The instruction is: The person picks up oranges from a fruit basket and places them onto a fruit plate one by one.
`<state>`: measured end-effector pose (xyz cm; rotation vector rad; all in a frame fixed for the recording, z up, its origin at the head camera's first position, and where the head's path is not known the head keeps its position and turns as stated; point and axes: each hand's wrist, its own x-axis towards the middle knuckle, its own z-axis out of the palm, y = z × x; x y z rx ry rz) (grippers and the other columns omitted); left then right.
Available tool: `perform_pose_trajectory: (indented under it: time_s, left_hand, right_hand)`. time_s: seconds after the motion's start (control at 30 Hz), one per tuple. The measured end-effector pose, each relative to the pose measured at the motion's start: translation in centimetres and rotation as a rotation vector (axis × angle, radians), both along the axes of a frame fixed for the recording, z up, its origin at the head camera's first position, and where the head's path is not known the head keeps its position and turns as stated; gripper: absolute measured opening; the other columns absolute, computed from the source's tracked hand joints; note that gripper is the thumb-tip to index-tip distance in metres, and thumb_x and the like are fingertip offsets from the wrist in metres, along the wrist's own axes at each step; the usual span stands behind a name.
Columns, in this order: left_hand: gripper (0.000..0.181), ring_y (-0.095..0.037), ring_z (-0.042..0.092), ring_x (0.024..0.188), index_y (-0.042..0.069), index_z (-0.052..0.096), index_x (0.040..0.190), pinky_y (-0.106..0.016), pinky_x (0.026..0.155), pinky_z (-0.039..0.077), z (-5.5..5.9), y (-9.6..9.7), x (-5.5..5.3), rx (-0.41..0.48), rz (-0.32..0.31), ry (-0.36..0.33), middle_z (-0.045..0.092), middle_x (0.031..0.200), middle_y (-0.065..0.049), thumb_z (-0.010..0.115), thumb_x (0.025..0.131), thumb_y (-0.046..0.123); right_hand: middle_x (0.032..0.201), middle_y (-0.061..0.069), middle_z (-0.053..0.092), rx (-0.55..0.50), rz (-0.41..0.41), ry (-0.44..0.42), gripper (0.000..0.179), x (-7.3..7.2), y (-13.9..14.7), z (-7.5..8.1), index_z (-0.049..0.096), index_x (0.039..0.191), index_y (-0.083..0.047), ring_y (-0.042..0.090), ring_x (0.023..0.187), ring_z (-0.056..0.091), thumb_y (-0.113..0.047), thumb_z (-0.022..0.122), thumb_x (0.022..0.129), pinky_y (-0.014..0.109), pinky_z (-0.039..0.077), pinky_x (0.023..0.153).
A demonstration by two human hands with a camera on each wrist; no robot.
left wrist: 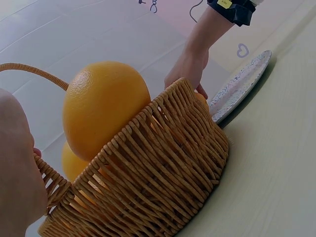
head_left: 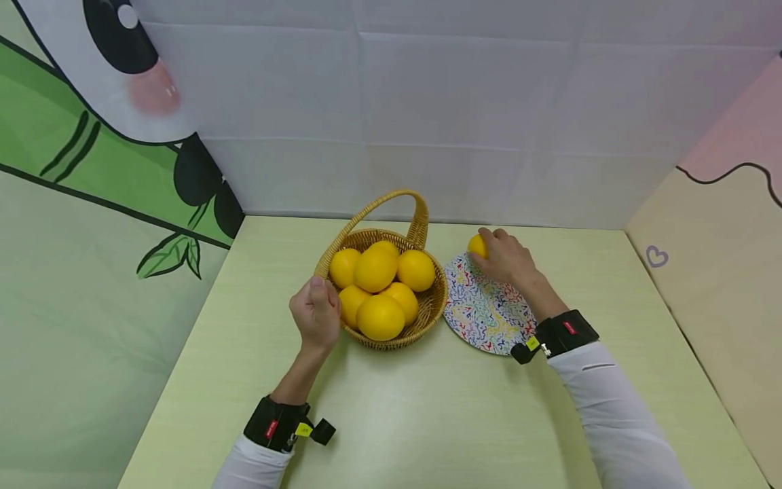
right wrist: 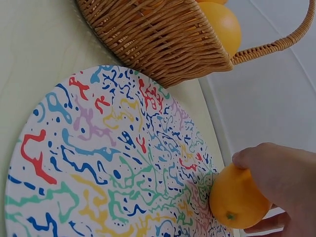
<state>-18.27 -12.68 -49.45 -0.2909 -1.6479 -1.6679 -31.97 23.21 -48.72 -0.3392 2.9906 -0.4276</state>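
A wicker basket point(head_left: 432, 309) with a tall arched handle point(head_left: 366, 210) holds several oranges point(head_left: 380, 316). My left hand point(head_left: 315, 314) grips the basket at its left side, where the handle meets the rim; in the left wrist view the basket's woven wall point(left wrist: 148, 173) leans at a slant beside that hand. To the right lies a round flat board point(head_left: 482, 309) with a multicoloured squiggle pattern. My right hand point(head_left: 506, 258) holds a single orange point(right wrist: 239, 195) at the board's far edge, thumb and fingers around it. The orange's stem end shows in the right wrist view.
The pale wooden table point(head_left: 415, 414) ends at a white cloth backdrop point(head_left: 464, 122) close behind the basket. Printed panels stand at the left point(head_left: 73, 326) and right point(head_left: 721, 285). Both wrists wear black straps with small cameras.
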Motion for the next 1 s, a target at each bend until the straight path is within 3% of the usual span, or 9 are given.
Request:
perform_pose_trajectory:
  time_s: [0.3, 0.47, 0.6, 1.0]
  left_hand:
    - [0.061, -0.003, 0.033, 0.039, -0.002, 0.042, 0.063, -0.020, 0.034, 0.025, 0.3, 0.0, 0.2, -0.001, 0.009, -0.010, 0.035, 0.049, -0.004, 0.041, 0.117, 0.026]
    - [0.067, -0.003, 0.033, 0.039, -0.002, 0.042, 0.063, -0.021, 0.034, 0.023, 0.3, 0.0, 0.2, -0.015, 0.015, -0.011, 0.034, 0.049, -0.007, 0.042, 0.119, 0.033]
    - [0.070, -0.003, 0.032, 0.039, -0.002, 0.041, 0.063, -0.021, 0.034, 0.023, 0.4, 0.0, 0.2, -0.021, 0.018, -0.010, 0.034, 0.049, -0.009, 0.044, 0.120, 0.037]
    - [0.064, -0.003, 0.034, 0.040, -0.002, 0.042, 0.063, -0.020, 0.035, 0.025, 0.5, 0.1, 0.3, -0.016, 0.012, -0.020, 0.035, 0.049, -0.004, 0.041, 0.118, 0.029]
  right_hand:
    - [0.164, 0.033, 0.048, -0.023, 0.004, -0.031, 0.079, 0.2, 0.1, 0.0, 0.031, 0.175, -0.007, 0.053, 0.136, 0.060, -0.047, 0.060, 0.113, 0.071, 0.059, 0.108]
    - [0.169, 0.032, 0.044, -0.035, 0.000, -0.047, 0.084, 0.4, 0.4, 0.1, 0.028, 0.177, -0.010, 0.055, 0.142, 0.056, -0.053, 0.060, 0.111, 0.074, 0.056, 0.110]
    - [0.174, 0.032, 0.038, -0.047, 0.001, -0.059, 0.089, 0.7, 0.6, 0.2, 0.026, 0.178, -0.012, 0.057, 0.149, 0.050, -0.057, 0.061, 0.109, 0.076, 0.052, 0.115]
    - [0.186, 0.028, 0.017, -0.054, 0.053, -0.047, 0.100, 1.9, 1.5, 0.8, 0.020, 0.181, -0.018, 0.060, 0.168, 0.024, -0.067, 0.062, 0.105, 0.085, 0.034, 0.127]
